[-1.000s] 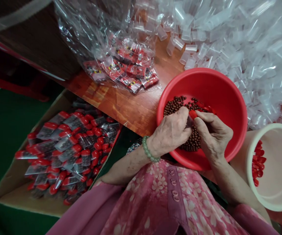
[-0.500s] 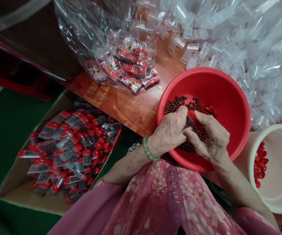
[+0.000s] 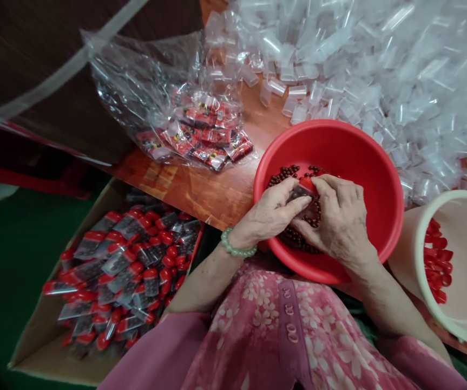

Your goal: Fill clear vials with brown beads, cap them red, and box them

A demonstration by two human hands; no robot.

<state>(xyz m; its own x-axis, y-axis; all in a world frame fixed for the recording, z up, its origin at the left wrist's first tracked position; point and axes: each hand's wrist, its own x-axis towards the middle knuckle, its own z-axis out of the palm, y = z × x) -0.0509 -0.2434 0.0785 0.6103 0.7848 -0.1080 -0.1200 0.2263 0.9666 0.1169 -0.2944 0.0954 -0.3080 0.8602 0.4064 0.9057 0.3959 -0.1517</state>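
Note:
Over the red basin, both hands hold one small clear container with a red cap, dark inside. My left hand, with a green bead bracelet at the wrist, is closed round the container's body. Fingers of my right hand press at the red cap, and its thumb lies near the lower side. Brown beads or balls cover part of the basin's bottom, under and around the hands. The lower part of the container is partly hidden by the fingers.
A cardboard box of filled red-capped containers stands at lower left. A clear bag of red packets lies on the wooden table. Empty clear tubes pile up behind the basin. A cream bucket holds red caps.
The right hand has turned, its fingers now bent over the capped container with the back of the hand up. The left thumb now lies along the container. The camera view has shifted slightly.

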